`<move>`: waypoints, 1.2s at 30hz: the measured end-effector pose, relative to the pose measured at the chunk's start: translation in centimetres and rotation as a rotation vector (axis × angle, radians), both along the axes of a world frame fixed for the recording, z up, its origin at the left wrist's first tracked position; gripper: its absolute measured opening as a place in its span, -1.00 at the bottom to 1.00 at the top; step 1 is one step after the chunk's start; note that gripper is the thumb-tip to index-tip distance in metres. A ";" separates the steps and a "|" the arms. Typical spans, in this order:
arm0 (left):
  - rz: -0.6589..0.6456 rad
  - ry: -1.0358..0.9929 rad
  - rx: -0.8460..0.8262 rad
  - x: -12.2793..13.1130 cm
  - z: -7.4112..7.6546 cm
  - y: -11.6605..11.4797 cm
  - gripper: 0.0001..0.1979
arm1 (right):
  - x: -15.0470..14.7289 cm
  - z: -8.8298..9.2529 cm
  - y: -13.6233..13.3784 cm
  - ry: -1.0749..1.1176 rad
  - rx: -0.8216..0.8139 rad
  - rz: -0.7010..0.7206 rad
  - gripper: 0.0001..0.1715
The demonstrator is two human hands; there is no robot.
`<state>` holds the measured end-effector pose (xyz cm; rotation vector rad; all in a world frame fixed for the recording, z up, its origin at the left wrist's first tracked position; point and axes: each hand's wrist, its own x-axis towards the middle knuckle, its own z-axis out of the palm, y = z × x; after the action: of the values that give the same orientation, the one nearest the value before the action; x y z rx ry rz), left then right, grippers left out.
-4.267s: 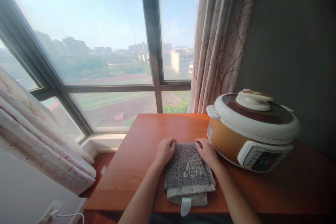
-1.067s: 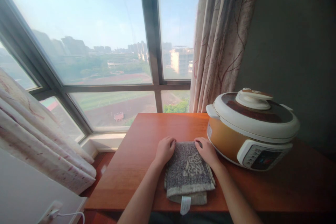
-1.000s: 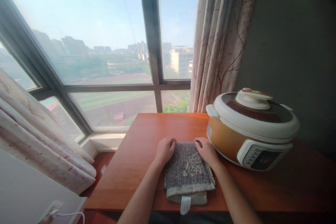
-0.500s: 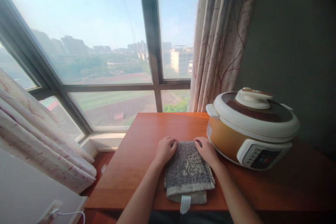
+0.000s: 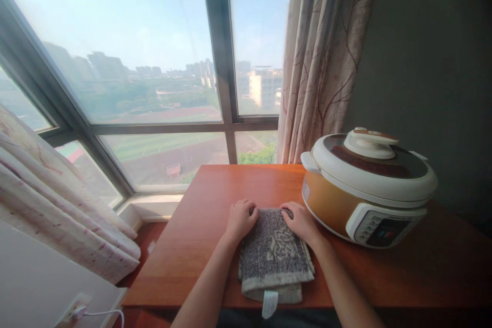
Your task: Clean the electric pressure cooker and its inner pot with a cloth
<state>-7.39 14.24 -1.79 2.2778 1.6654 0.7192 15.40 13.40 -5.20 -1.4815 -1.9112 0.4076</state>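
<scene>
A folded grey patterned towel [image 5: 273, 261] lies near the front edge of a reddish wooden table [image 5: 192, 246], with a white label hanging off its near end. My left hand [image 5: 241, 218] grips the towel's far left corner, fingers curled. At the far right corner my right hand [image 5: 300, 221] has its fingers curled over the towel's edge. Both forearms reach in from the bottom of the view.
An orange and white electric pressure cooker [image 5: 367, 187] stands just right of the towel. Behind the table are a large window [image 5: 154, 87] and a patterned curtain [image 5: 323, 56]. Another curtain [image 5: 57, 210] and a wall socket [image 5: 75, 310] are at lower left.
Both hands stay on the towel's far corners. The towel's far edge looks pulled in very slightly; the view has tilted a little.
</scene>
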 end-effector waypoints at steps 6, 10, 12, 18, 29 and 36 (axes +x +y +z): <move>-0.005 -0.017 -0.014 0.0 0.1 0.0 -0.83 | -0.1 0.1 -0.1 0.005 0.012 0.025 -0.77; -0.020 -0.036 -0.002 0.0 -0.1 0.1 -0.83 | -0.1 0.2 -0.1 0.024 0.032 0.025 -0.77; -0.027 -0.036 0.002 0.0 -0.2 0.1 -0.82 | -0.1 0.2 -0.1 0.037 0.042 0.020 -0.77; -0.036 -0.027 -0.001 -0.1 -0.4 0.1 -0.81 | -0.3 0.7 -0.2 0.083 0.069 0.027 -0.77; -0.047 -0.026 -0.009 -0.2 -0.5 0.2 -0.81 | 0.1 -0.1 0.3 0.150 0.088 -0.077 -0.74; -0.049 -0.029 -0.005 -0.2 -0.6 0.2 -0.81 | 0.3 -0.4 0.4 0.143 0.081 -0.101 -0.76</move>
<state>-7.64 14.49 -2.36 2.2849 1.5908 0.7328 15.71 13.77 -5.65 -1.4495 -1.7135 0.3755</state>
